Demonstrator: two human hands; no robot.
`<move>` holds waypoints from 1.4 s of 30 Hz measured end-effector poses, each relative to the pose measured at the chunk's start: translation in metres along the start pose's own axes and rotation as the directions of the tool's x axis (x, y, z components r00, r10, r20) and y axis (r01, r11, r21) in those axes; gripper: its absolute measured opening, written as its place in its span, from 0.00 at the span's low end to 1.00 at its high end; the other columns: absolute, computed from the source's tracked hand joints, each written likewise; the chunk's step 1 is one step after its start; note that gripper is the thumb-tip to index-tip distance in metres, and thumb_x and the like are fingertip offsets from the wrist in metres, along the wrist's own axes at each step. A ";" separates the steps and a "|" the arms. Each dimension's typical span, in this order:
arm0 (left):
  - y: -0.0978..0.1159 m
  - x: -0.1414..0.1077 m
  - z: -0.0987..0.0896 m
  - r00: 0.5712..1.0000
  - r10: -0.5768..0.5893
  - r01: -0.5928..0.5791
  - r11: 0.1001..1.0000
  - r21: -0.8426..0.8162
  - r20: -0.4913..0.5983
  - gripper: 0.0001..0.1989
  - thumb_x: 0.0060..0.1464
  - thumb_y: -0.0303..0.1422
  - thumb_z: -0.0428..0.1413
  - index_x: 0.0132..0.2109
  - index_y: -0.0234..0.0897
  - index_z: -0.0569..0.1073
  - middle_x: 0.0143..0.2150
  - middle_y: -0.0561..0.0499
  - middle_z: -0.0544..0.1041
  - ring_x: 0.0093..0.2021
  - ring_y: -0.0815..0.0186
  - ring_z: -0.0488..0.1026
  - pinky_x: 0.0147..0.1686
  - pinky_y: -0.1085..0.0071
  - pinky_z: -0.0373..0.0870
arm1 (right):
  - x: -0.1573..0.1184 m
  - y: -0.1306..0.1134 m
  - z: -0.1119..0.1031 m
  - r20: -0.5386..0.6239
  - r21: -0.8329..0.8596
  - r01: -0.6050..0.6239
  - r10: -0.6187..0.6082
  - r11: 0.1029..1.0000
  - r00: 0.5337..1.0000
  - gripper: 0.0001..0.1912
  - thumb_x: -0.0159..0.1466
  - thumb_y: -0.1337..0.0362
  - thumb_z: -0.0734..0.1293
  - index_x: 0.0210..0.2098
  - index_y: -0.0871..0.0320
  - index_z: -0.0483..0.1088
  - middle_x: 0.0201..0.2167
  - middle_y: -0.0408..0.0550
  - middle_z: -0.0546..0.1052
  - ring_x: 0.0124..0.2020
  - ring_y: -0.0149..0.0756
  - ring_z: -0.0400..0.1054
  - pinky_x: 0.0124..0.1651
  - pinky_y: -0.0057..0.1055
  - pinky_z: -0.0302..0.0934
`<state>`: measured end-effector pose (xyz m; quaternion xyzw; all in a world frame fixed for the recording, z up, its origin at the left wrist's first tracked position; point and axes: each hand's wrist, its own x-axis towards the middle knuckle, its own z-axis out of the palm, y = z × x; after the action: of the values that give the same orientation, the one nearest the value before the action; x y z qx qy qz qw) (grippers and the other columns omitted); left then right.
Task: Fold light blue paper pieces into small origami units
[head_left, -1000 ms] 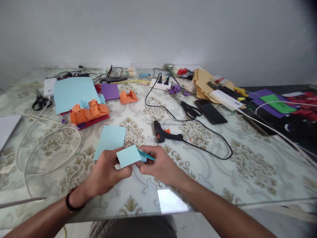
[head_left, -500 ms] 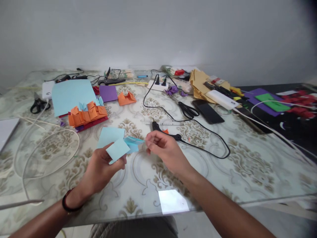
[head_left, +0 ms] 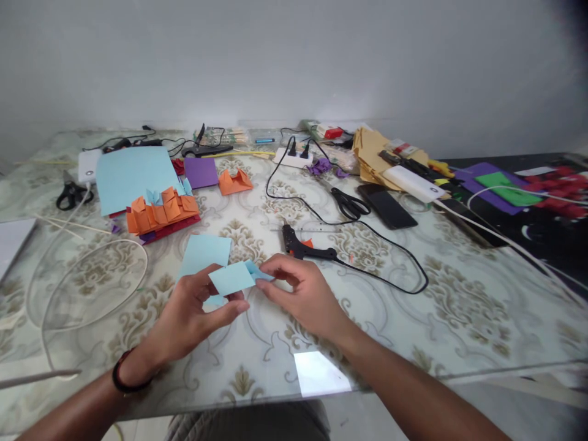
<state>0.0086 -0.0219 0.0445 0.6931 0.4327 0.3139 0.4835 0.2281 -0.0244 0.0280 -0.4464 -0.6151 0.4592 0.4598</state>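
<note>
Between my hands, above the table, is a folded light blue paper with a flat square face and creased flaps on its right side. My left hand grips its left part, thumb stretched out below it. The fingertips of my right hand pinch the right-hand flap. Some of the paper's underside is hidden by my left fingers. Just behind my left hand, a flat light blue sheet lies on the table. A black glue gun rests beyond my right hand, with a bit of orange paper beside it.
Folded orange paper pieces and a large light blue sheet stack lie at the left. Black scissors, a phone and a power strip sit farther back. The glue gun's cord loops to the right.
My right hand has moved slightly down and left, closer to my left hand. The folded blue paper has turned flatter and shifted right, uncovering more of the glue gun.
</note>
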 end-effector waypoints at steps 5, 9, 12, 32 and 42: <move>0.008 0.002 -0.005 0.998 -0.040 0.040 0.999 0.008 0.040 0.17 0.68 0.41 0.51 0.37 0.39 0.79 0.34 0.52 0.82 0.36 0.64 0.78 0.37 0.71 0.72 | -0.001 -0.001 -0.002 -0.009 -0.110 0.061 -0.062 0.992 0.998 0.01 0.63 0.67 0.72 0.35 0.56 0.76 0.33 0.43 0.79 0.34 0.33 0.73 0.41 0.31 0.66; 0.003 0.003 0.000 0.996 -0.087 0.089 0.994 0.069 -0.038 0.11 0.62 0.40 0.59 0.35 0.39 0.79 0.29 0.54 0.82 0.31 0.66 0.78 0.35 0.72 0.71 | -0.002 -0.002 -0.001 0.033 -0.079 0.026 -0.023 0.997 0.999 0.01 0.63 0.66 0.72 0.36 0.56 0.76 0.33 0.43 0.79 0.36 0.33 0.73 0.42 0.30 0.66; -0.001 0.003 0.003 0.990 -0.103 0.112 0.989 0.092 -0.097 0.09 0.60 0.40 0.61 0.38 0.39 0.78 0.29 0.53 0.82 0.32 0.65 0.79 0.35 0.71 0.72 | -0.002 -0.001 -0.002 0.067 -0.018 -0.020 0.021 1.000 0.998 0.03 0.64 0.64 0.73 0.37 0.55 0.76 0.34 0.43 0.79 0.37 0.33 0.73 0.43 0.30 0.66; -0.001 0.000 0.004 0.990 -0.094 0.084 0.992 0.091 0.109 0.16 0.66 0.40 0.56 0.32 0.38 0.79 0.29 0.54 0.80 0.32 0.66 0.75 0.34 0.72 0.67 | -0.002 -0.008 0.000 0.207 -0.129 -0.078 0.104 0.989 0.973 0.04 0.63 0.65 0.70 0.32 0.58 0.75 0.28 0.41 0.77 0.32 0.33 0.67 0.36 0.28 0.59; -0.003 0.002 0.004 0.978 -0.179 0.177 0.984 0.022 0.112 0.14 0.65 0.42 0.57 0.33 0.39 0.79 0.29 0.52 0.85 0.32 0.61 0.83 0.36 0.69 0.75 | -0.001 -0.004 -0.001 0.192 -0.037 -0.126 0.130 0.991 0.973 0.12 0.67 0.57 0.69 0.31 0.58 0.74 0.27 0.41 0.73 0.30 0.31 0.65 0.35 0.28 0.58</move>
<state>0.0116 -0.0209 0.0404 0.6711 0.4667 0.2271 0.5294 0.2283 -0.0256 0.0321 -0.4439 -0.6326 0.5215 0.3615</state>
